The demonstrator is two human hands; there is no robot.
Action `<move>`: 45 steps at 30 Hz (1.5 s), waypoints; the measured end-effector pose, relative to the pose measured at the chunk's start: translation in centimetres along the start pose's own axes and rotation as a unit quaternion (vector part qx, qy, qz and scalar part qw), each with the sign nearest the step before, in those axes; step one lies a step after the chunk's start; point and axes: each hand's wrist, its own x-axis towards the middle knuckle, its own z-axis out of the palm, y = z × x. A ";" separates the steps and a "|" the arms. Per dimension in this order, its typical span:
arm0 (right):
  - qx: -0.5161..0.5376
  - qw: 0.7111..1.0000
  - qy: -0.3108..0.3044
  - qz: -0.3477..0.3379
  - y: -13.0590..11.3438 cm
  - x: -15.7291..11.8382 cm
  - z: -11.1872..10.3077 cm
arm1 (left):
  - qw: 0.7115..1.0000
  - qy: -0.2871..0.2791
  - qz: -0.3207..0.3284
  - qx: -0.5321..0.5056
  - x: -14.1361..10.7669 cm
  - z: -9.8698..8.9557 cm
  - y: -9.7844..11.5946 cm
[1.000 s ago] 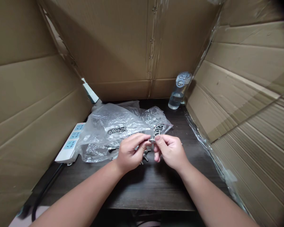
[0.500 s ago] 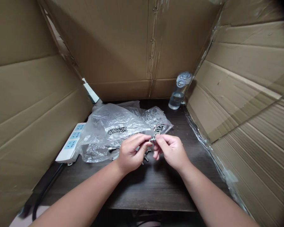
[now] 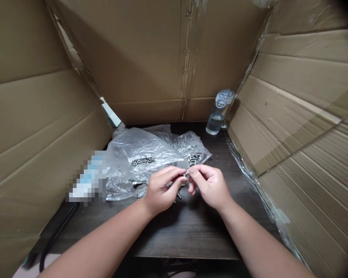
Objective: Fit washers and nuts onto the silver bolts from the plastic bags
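Above the dark table, my left hand (image 3: 163, 189) pinches a small silver bolt (image 3: 187, 173) between thumb and forefinger. My right hand (image 3: 210, 186) meets it from the other side, thumb and forefinger closed on the bolt's end. Fingertips cover most of the bolt, so whether a nut is on it cannot be told. Several loose bolts (image 3: 178, 195) lie partly hidden beneath my left hand. Another bolt (image 3: 137, 184) rests on the plastic to the left. Beyond my hands, several nuts (image 3: 144, 161) sit in a group on a clear plastic bag (image 3: 124, 144).
A second clear bag (image 3: 188, 141) with many bolts lies behind my right hand. A water bottle (image 3: 217, 116) stands at the back right. On the left is a blurred-out power strip (image 3: 88, 179) with a black cable (image 3: 58, 231). Cardboard walls (image 3: 301, 127) enclose the table (image 3: 188, 235).
My fingertips have drawn slightly closer together around the bolt, so less of it shows. Both hands otherwise stay in the same place.
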 end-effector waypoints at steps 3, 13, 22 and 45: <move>-0.083 0.996 0.016 0.001 -0.1 0.1 0.0 | 1.000 -0.009 0.013 0.005 0.0 0.0 0.0; -0.173 0.983 0.046 -0.043 -0.2 0.0 -0.3 | 0.999 -0.030 -0.040 0.002 0.2 0.3 -0.3; -0.096 0.994 0.050 -0.009 0.5 0.3 -1.0 | 0.992 -0.040 -0.124 0.004 -0.3 1.0 -0.4; 0.086 0.996 -0.023 0.017 -0.4 0.4 -0.5 | 0.984 -0.001 -0.172 -0.050 -0.2 0.5 0.2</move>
